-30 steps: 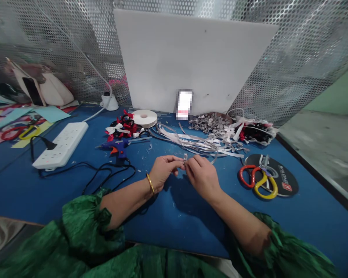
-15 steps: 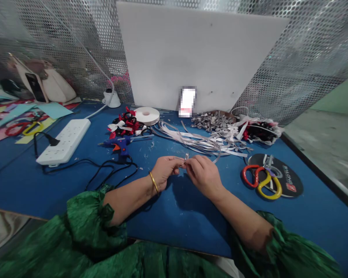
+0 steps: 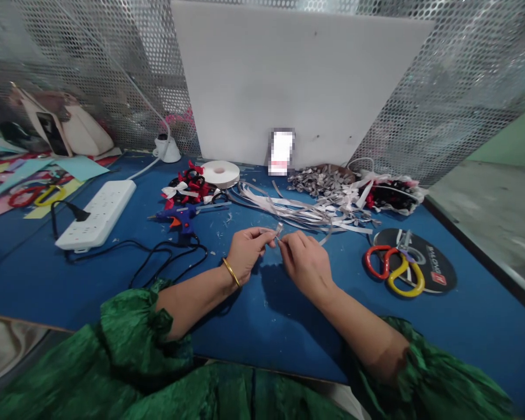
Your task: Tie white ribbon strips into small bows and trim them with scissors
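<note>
Between my hands, above the blue table, is a narrow silvery-white ribbon (image 3: pixel 279 227) with a small loop standing up at the fingertips. My left hand (image 3: pixel 247 251), with a gold bangle at the wrist, pinches the ribbon between thumb and forefinger. Close beside it, my right hand (image 3: pixel 307 256) has its fingers closed on the ribbon too. A tail of it shows past the right hand's knuckles. Behind the hands lies a bundle of cut ribbon strips (image 3: pixel 284 211). The exact fold at the fingertips is too small to make out.
A blue glue gun (image 3: pixel 181 220) with its cord lies left, near a pile of red and white bows (image 3: pixel 188 185) and a white ribbon roll (image 3: pixel 220 174). A power strip (image 3: pixel 97 214) is further left. Red-and-yellow scissors (image 3: pixel 394 269) rest on a black disc (image 3: pixel 441 274) at right.
My fingertips have drawn slightly apart, and a short stretch of ribbon now shows between them. Both hands stay in nearly the same place.
</note>
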A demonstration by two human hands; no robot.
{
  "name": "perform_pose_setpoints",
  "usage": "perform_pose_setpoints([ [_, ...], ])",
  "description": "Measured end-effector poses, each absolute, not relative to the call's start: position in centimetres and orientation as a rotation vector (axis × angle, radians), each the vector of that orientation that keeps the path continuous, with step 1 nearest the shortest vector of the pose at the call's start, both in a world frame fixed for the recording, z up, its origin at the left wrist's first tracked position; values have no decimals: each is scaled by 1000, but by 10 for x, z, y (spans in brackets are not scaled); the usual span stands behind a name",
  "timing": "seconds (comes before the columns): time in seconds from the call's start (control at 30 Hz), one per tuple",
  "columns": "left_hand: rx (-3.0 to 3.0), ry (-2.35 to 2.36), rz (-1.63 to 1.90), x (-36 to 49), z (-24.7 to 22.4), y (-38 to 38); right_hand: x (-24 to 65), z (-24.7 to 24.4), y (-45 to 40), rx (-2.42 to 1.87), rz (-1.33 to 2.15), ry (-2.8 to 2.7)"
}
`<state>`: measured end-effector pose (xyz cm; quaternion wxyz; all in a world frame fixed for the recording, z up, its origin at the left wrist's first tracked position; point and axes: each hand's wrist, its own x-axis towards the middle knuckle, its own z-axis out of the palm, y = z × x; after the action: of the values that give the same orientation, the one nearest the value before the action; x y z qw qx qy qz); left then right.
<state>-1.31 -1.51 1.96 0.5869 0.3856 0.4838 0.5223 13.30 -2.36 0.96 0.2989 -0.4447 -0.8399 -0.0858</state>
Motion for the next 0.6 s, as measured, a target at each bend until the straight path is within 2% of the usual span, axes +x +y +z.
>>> perform_pose_setpoints([
  [0.43,713,1117,1139,-14,24,-17,131,7,-19,-958,-458,-2447],
  [0.6,737,1080,1120,-18,25,-13,132,6,-21,-1000,-413,-2414],
])
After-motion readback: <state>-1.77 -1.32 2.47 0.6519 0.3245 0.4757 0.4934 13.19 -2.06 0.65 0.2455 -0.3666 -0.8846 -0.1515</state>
